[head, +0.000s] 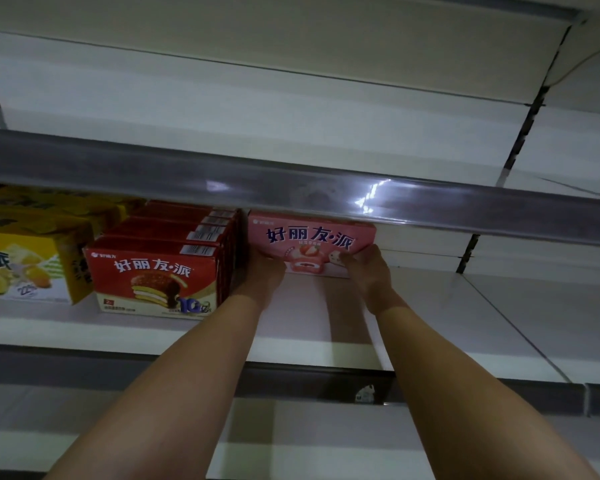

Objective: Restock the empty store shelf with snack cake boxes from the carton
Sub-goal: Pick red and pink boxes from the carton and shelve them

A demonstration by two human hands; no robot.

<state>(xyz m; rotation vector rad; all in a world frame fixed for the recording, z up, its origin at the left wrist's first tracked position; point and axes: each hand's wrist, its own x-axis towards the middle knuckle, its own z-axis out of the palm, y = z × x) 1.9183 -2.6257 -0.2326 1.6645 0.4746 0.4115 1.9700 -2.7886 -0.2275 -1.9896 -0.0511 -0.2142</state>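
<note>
A pink snack cake box [310,239] stands upright deep on the white shelf [430,313], its printed front facing me. My left hand [262,275] holds the box at its lower left corner. My right hand [369,271] grips its lower right corner, fingers over the front. The box sits just right of a row of red snack cake boxes [160,271]. Its top is hidden behind the rail of the shelf above. The carton is out of view.
Yellow snack cake boxes [25,258] stand at the far left of the same shelf. A grey price rail [291,183] of the upper shelf hangs low over the boxes. Bare shelf board stretches to the right of the pink box. Another shelf lies below.
</note>
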